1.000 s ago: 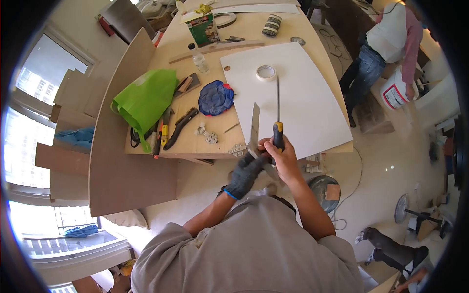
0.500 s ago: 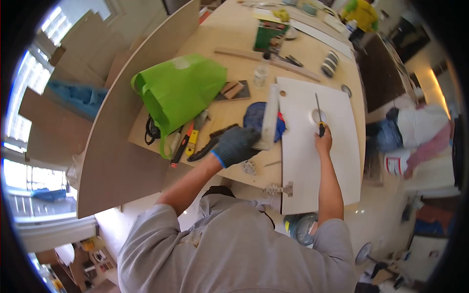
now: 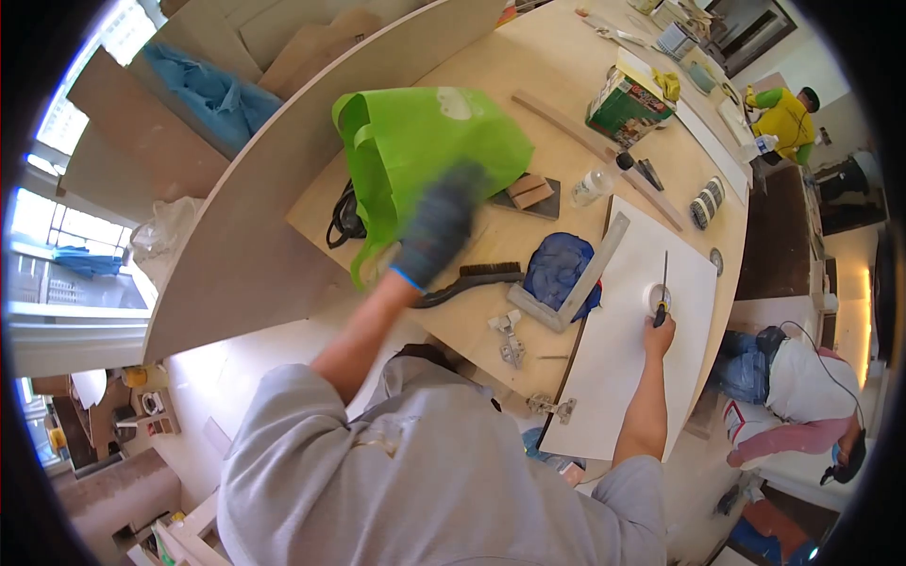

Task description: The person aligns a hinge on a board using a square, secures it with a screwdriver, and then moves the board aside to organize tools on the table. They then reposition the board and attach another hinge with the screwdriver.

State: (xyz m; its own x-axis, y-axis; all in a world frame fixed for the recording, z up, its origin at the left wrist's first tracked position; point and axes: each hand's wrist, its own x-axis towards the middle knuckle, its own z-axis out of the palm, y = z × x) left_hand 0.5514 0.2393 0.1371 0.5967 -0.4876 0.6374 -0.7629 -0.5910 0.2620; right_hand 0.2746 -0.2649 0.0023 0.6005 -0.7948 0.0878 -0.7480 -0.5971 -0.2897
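My gloved left hand (image 3: pixel 442 222), smeared by motion, is over the front of a green bag (image 3: pixel 439 127); its fingers cannot be made out. My bare right hand (image 3: pixel 658 335) grips a screwdriver (image 3: pixel 662 309) with a yellow and black handle, its shaft pointing away from me. Beside the handle a white tape roll (image 3: pixel 650 300) lies on a white board (image 3: pixel 613 377), which has a metal hinge (image 3: pixel 555 407) at its edge. An L-shaped square (image 3: pixel 593 272) rests by a blue bundle (image 3: pixel 555 264). Left of it are a brush (image 3: pixel 489 272) and a loose hinge (image 3: pixel 508 340).
An upright panel (image 3: pixel 255 189) borders the table on the left. Farther back are a bottle (image 3: pixel 593 186), a wooden strip (image 3: pixel 566 127), a green box (image 3: pixel 628 104) and a striped roll (image 3: pixel 706 203). One person (image 3: pixel 788 123) is at the far right, another (image 3: pixel 812 377) nearer.
My left hand has let go of the square and swung left toward the green bag. The square now lies on the table. My right hand keeps the screwdriver over the board; the view has turned.
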